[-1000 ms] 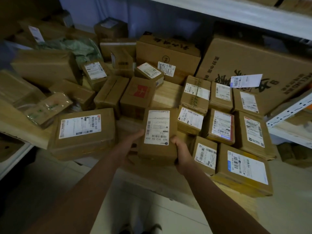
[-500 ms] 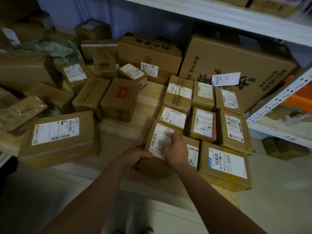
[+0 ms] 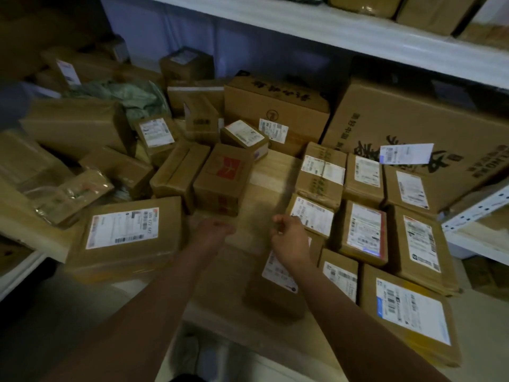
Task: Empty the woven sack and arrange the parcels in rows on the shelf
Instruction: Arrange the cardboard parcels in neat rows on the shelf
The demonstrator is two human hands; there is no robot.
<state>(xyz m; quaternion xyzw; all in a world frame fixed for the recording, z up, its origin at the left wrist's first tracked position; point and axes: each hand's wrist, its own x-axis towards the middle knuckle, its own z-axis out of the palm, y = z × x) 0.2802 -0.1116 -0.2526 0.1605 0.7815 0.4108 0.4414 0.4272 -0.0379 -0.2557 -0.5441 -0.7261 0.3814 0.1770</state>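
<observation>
As hands (image 3: 252, 234) hover, parcel (image 3: 275, 288) lies lengthwise.

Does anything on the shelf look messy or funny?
Yes. The boxes on the left lie jumbled and tilted, like the labelled box leaning on its neighbours, while those on the right sit in neat rows. A loose label hangs crooked on the big carton.
</observation>
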